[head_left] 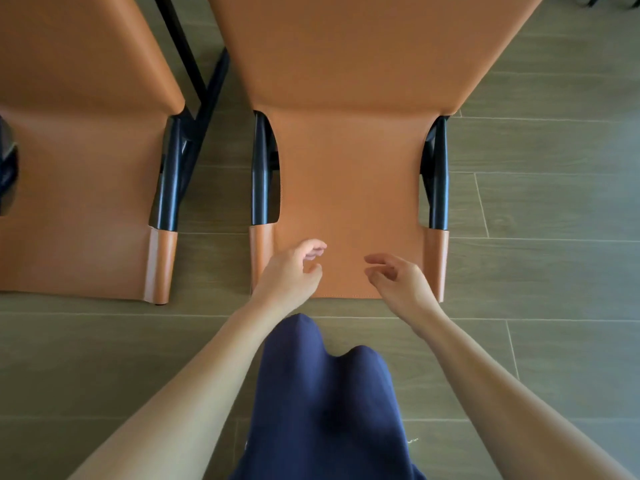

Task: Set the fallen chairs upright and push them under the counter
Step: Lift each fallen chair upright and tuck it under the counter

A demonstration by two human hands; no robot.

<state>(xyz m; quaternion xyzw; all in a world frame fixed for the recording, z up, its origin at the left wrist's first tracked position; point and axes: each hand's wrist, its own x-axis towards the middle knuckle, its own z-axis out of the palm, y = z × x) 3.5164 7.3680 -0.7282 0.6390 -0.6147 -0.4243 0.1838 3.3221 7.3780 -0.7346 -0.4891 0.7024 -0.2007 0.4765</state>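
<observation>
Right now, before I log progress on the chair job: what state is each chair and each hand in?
Right chair: appears to lie on its back on the floor, not gripped.
Left chair: appears to lie the same way, untouched.
Left hand: open, fingers loosely curled, over the right chair's backrest edge, holding nothing.
Right hand: open, loosely curled, over the same edge, holding nothing.
</observation>
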